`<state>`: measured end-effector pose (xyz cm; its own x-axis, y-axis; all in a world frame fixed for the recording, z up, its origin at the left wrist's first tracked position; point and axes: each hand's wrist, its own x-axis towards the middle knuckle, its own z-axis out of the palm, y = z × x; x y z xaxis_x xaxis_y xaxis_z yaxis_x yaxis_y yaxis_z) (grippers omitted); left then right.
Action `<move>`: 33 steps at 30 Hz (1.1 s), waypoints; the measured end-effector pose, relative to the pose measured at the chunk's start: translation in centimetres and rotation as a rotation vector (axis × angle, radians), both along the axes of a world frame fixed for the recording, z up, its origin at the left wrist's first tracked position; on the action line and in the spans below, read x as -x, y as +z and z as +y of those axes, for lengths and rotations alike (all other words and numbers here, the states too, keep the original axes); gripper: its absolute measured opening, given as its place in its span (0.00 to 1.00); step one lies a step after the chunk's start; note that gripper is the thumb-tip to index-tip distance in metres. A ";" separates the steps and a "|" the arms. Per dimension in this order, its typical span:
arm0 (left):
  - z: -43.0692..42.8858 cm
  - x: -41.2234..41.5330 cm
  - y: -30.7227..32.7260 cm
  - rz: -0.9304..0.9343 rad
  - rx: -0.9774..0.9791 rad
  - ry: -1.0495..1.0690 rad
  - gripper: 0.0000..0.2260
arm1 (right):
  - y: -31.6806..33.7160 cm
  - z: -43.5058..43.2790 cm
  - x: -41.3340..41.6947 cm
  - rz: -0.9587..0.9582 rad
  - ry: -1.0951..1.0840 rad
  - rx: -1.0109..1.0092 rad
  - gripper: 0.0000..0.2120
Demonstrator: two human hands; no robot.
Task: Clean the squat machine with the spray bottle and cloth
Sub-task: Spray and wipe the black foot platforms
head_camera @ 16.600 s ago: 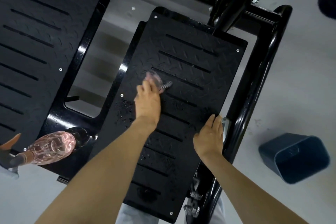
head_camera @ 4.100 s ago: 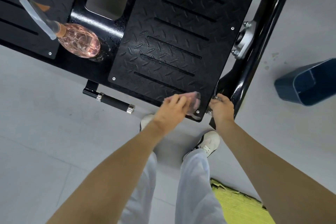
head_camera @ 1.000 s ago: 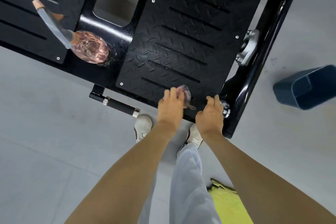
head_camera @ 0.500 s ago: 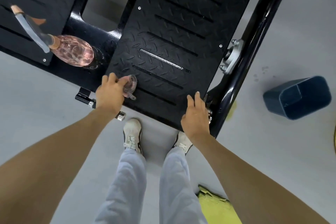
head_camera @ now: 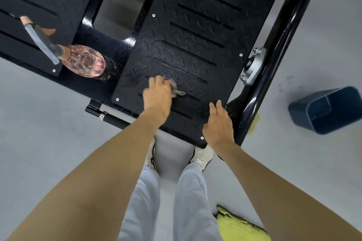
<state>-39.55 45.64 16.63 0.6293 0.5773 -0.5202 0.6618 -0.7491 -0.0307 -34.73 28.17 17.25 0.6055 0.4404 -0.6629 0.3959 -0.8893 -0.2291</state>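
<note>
Since a moment earlier the left hand (head_camera: 157, 96) had slid the cloth (head_camera: 175, 86) rightward across the footplate (head_camera: 195, 45), fingers bunched on it. Beside it the right hand (head_camera: 219, 125) lay flat, fingers straight, on the near corner. Left of both hands stood the spray bottle (head_camera: 84, 61).

The grey floor (head_camera: 49, 123) carries the black squat machine (head_camera: 203, 15), a dark blue bin (head_camera: 331, 111) and a yellow-green pad (head_camera: 241, 227), while the pink spray bottle (head_camera: 84, 62) rests on the machine's frame.
</note>
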 end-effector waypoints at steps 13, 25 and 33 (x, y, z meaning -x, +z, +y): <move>-2.6 0.3 -0.5 -0.067 0.107 -0.568 0.25 | 0.2 0.6 -0.2 0.049 -0.010 0.033 0.33; 7.1 3.4 -0.2 -0.214 0.165 0.162 0.28 | 0.4 1.9 0.1 -0.041 -0.109 0.023 0.31; 7.3 -2.6 0.1 -0.179 0.010 0.210 0.23 | 0.2 2.8 -2.2 0.011 -0.035 0.013 0.33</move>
<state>-36.97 52.96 16.77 0.5789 0.6999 -0.4183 0.7967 -0.5947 0.1075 -32.54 30.97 17.42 0.6129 0.4102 -0.6754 0.3621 -0.9055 -0.2214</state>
